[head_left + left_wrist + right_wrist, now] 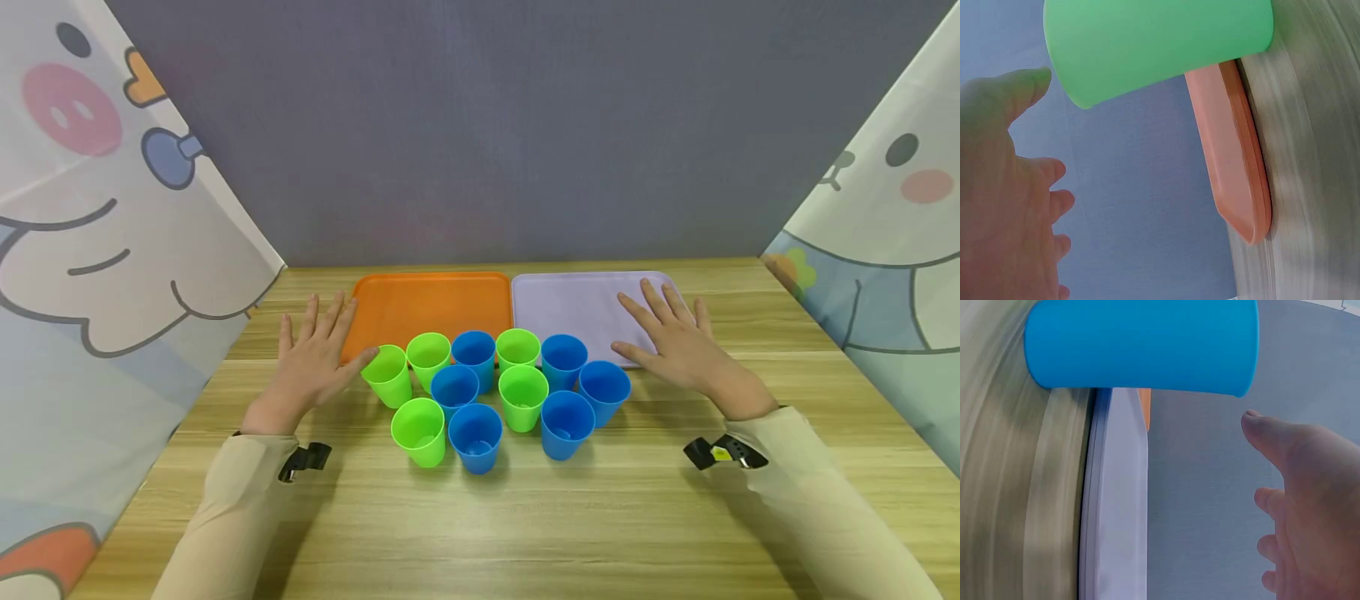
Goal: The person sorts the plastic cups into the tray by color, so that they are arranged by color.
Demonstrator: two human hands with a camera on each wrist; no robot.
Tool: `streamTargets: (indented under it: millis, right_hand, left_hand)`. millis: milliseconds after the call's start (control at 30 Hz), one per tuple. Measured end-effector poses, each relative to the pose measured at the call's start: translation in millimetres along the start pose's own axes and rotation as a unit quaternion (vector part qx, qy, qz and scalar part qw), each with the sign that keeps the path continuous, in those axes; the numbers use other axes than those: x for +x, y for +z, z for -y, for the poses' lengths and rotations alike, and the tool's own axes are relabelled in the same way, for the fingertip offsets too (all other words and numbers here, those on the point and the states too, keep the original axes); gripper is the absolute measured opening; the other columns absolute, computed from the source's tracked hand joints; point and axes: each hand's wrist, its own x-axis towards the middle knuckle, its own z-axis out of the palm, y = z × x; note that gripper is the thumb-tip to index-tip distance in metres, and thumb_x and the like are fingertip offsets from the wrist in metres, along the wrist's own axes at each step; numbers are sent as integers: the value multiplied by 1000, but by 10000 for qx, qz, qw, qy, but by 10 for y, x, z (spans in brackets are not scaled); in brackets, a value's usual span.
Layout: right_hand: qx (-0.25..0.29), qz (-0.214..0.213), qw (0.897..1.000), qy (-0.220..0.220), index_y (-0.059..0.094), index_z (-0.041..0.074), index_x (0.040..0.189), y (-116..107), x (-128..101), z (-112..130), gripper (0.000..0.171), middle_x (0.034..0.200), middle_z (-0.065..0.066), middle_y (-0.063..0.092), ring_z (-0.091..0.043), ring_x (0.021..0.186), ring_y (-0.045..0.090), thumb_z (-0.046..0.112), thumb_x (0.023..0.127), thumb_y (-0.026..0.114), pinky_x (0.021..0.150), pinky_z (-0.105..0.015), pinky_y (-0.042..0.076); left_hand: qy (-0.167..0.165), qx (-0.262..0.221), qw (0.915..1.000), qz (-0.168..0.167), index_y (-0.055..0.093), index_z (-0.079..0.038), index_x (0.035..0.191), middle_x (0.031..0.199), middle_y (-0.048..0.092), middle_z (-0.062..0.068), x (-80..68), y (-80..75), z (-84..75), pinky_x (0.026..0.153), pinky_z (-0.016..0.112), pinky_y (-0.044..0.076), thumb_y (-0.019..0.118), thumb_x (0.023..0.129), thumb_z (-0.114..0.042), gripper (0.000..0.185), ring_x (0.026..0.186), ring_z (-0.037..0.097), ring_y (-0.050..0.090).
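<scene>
Several green and blue plastic cups stand upright in a loose cluster on the wooden table. My left hand [313, 364], fingers spread, is raised left of the cluster, its thumb close to the leftmost green cup [388, 379]. In the left wrist view that green cup [1160, 47] lies just beyond the thumb tip. Over the right part of the lilac tray hovers my right hand [678, 350], fingers also spread and holding nothing. Its nearest cup is the rightmost blue cup [603, 394], and a blue cup [1141, 347] shows past the thumb in the right wrist view.
Behind the cups an orange tray [431, 308] and a lilac tray [573, 304] lie side by side on the table [510, 533]. A grey panel [510, 133] rises at the back. Cartoon-printed sheets [172, 275] flank both sides.
</scene>
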Motion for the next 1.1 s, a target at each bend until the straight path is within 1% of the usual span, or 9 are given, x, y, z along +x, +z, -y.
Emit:
streamTargets:
  millis: [133,267,400,533,700,800,967,1100]
  right_hand:
    - [19,-7,9999,-104,14,17,161,-29,15,33,79,165,-20,-3,-44,148,-13,57,100,44,108,-73,-13]
    - [147,-3,9995,-283,14,18,161,-72,36,92,78,165,-20,-1,-44,148,-9,55,100,46,109,-72,-12]
    - [326,10,9981,-528,15,17,161,-101,77,169,78,165,-19,2,-44,149,-3,53,100,48,111,-70,-10]
    - [570,21,9947,-852,19,14,160,-114,131,245,77,165,-20,8,-45,149,2,47,100,53,113,-70,-6]
    - [872,167,9874,-1313,24,10,158,-115,218,345,75,164,-20,15,-42,149,8,40,99,59,115,-68,3]
    - [1079,339,9806,-1602,26,8,158,-101,289,405,75,163,-17,19,-39,150,11,38,98,61,115,-67,9]
    - [1426,649,9691,-1906,28,7,157,-63,403,489,75,162,-14,25,-37,149,18,36,97,64,116,-64,18]
    - [1654,846,9611,-2045,30,7,155,-47,478,551,74,159,-15,30,-36,145,29,35,97,66,114,-60,28]
  left_hand:
    - [-10,8,10000,-6,5,-8,160,166,-1,16,-3,-9,32,111,67,-16,32,102,-62,84,148,43,-12]
    - [-57,-85,9999,-31,4,-8,160,165,0,18,-9,-8,93,112,66,-15,30,102,-62,84,148,43,-11]
    - [-109,-249,9996,-46,3,-7,160,165,-2,18,-10,15,193,112,65,-16,31,103,-60,83,149,41,-12]
    - [-90,-453,9989,-69,1,-7,160,165,-2,20,-4,54,297,113,65,-15,34,104,-55,81,149,41,-13]
    - [-11,-806,9965,-205,3,-3,159,163,5,26,7,142,431,114,67,-8,35,104,-54,82,148,46,-5]
    - [-23,-1036,9943,-242,4,0,158,161,8,29,6,195,509,112,71,0,37,105,-51,81,147,49,0]
    - [-196,-1592,9870,-50,-2,-1,158,160,3,32,1,249,606,109,75,7,42,105,-45,82,146,52,0]
    - [-287,-2063,9780,72,-5,0,158,159,1,34,14,304,696,111,73,8,47,104,-43,86,145,54,2]
